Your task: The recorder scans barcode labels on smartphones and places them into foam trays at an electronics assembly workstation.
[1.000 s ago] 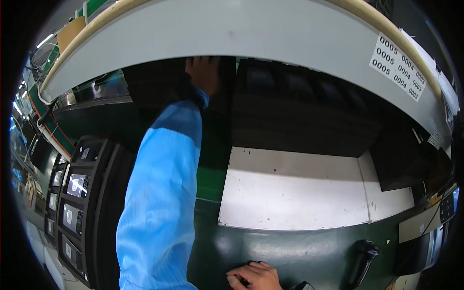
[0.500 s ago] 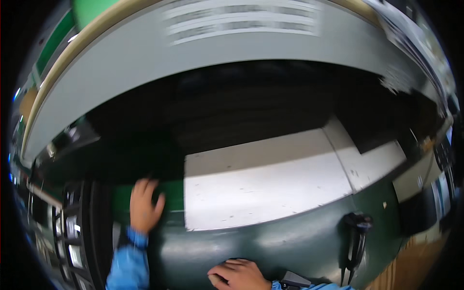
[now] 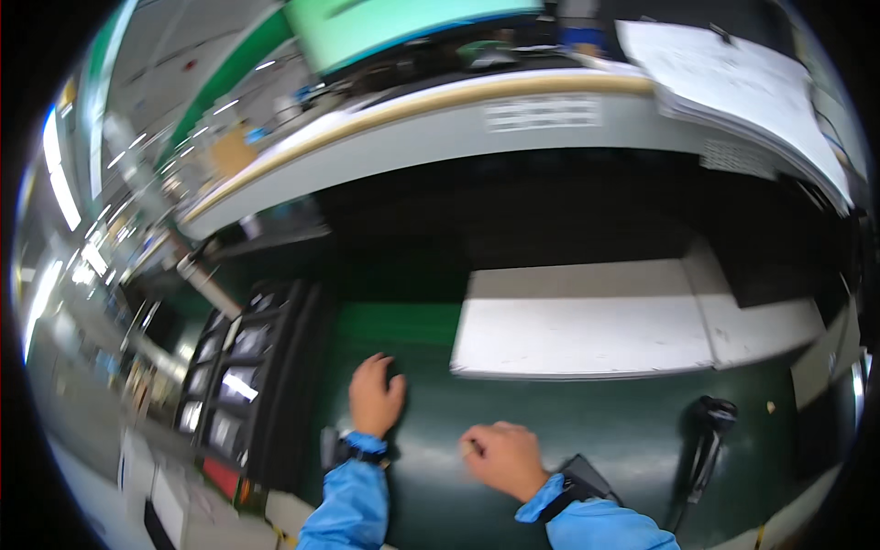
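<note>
My left hand [image 3: 376,396] is over the green tabletop [image 3: 440,500], left of the middle, its fingers stretched forward and the thumb apart. Nothing shows in it. To its right and nearer to me, my right hand [image 3: 507,456] has its fingers curled in, slightly smeared by motion; no object sticks out of it. Ahead of both hands lies a flat white board [image 3: 587,321], which neither touches. A black handheld scanner [image 3: 710,445] rests on the tabletop to the right of my right hand. Both wrists carry dark strapped devices over blue sleeves.
A black rack [image 3: 240,371] with several compartments stands left of my left hand. Above the board runs a grey shelf edge [image 3: 403,142] with dark space beneath. Up on the shelf are a stack of papers [image 3: 733,82] and a green-lit screen [image 3: 394,27].
The view has swung up and left, bringing the shelf top into sight. My left hand has drawn back from beside the board toward me. My right hand stays curled.
</note>
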